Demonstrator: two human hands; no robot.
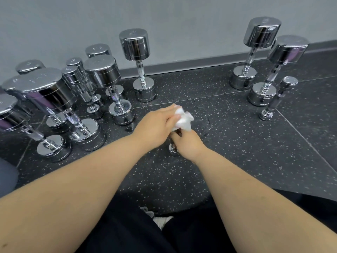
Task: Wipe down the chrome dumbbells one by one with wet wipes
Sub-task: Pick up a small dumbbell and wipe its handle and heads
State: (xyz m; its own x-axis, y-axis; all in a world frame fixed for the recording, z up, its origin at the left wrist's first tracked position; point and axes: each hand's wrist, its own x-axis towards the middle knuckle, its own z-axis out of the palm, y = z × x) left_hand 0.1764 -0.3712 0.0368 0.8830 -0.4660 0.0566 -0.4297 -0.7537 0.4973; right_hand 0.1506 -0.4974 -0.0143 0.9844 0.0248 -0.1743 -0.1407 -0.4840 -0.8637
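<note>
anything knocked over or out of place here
Nothing stands out. The left hand holds the wipe on the small dumbbell that the right hand grips; the other dumbbells all stand on end, none toppled. Their lean looks like lens distortion.

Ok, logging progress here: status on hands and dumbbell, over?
Left hand holds wet wipe atop small dumbbell. Right hand grips its handle. Dumbbell upright on floor, nothing blocking.
</note>
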